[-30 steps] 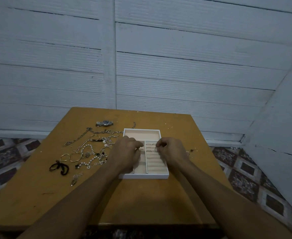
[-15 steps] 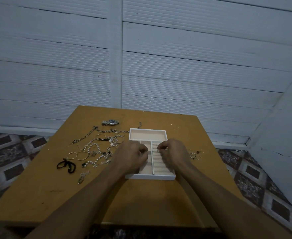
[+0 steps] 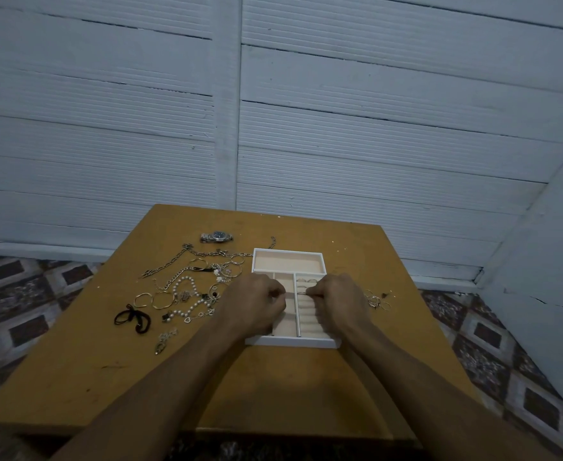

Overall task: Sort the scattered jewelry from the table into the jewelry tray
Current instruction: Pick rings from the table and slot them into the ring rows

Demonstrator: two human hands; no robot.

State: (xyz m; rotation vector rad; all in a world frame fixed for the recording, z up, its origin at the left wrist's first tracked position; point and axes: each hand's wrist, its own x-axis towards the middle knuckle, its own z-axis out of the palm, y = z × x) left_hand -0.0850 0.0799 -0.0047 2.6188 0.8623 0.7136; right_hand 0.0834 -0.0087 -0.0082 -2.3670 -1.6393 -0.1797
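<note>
Unmoved over tray (image 3: 290,343) on wooden table (image 3: 273,394): right fingers (image 3: 317,290) pinch ring (image 3: 303,293), left fingers (image 3: 278,294) unclear.

Your white, beige-lined jewelry tray (image 3: 289,342) lies flat mid-desk (image 3: 273,394), rings (image 3: 306,280) in its right slotted column, one ring (image 3: 308,293) pinched there. Chains (image 3: 170,264), bangles (image 3: 162,299), pearls (image 3: 183,284) and a watch (image 3: 217,236) lie scattered left; loose rings (image 3: 375,300) right.
</note>
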